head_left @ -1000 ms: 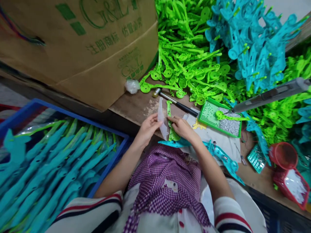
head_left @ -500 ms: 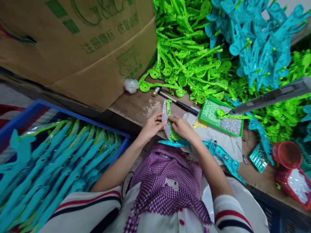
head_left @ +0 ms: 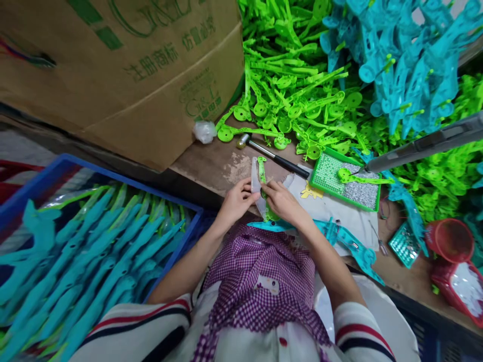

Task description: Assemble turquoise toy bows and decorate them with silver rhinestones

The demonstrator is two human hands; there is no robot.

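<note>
Between my hands, over the table's front edge, are a whitish translucent curved plastic piece [head_left: 256, 176] and a long green plastic part [head_left: 262, 170], side by side. My left hand [head_left: 238, 200] pinches the translucent piece between thumb and fingers. My right hand [head_left: 281, 200] has its fingers closed on the green part, whose lower round end shows below the hand. Under my right wrist lies a blue plastic shell [head_left: 352, 244], open side up, with small parts in it. A hammer [head_left: 277, 160] with a black handle lies just beyond my hands.
A green tray [head_left: 328, 178] of small metal pins stands to the right, below a grey power screwdriver [head_left: 422, 143]. Behind rise heaps of green parts [head_left: 294, 90] and blue shells [head_left: 400, 60]. Left are a cardboard box [head_left: 151, 100] and a blue crate [head_left: 132, 177] of assembled pieces.
The translucent piece has tilted and now stands slightly apart from the green part at the top. Both hands have barely moved; the whole view has shifted slightly.
</note>
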